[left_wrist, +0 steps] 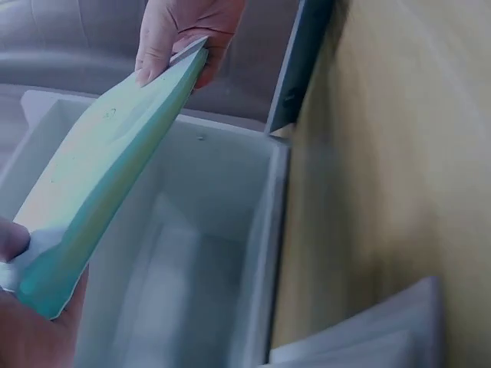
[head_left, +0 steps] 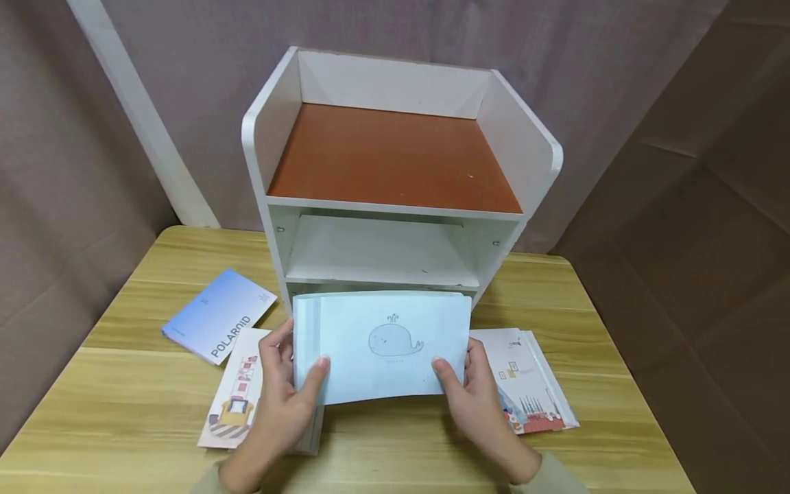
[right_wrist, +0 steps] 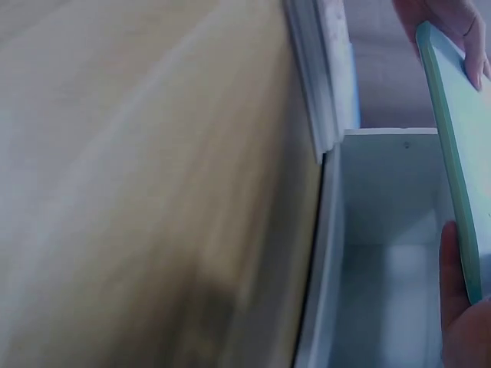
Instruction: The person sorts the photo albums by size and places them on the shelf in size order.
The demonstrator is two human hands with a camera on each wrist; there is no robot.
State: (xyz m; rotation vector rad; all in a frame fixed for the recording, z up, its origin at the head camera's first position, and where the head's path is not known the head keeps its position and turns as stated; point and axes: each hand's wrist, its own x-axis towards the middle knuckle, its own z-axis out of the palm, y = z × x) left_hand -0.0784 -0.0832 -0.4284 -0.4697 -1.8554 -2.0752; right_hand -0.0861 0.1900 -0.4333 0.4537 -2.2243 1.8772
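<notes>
A pale blue booklet with a small whale drawing on its cover is held level above the wooden table, just in front of the lowest opening of a white two-tier desktop shelf with a reddish-brown top board. The left hand grasps the booklet's left edge, thumb on the cover and fingers curled beneath; the right hand grasps the right edge in the same way. In the left wrist view the booklet runs slantwise across the white shelf interior, with the right hand pinching its far end. The right wrist view shows the booklet's thin edge beside the shelf opening. On the table, a blue booklet printed POLAROID lies to the left, an illustrated card with a tower picture lies under the left hand, and a small stack of illustrated cards lies to the right
</notes>
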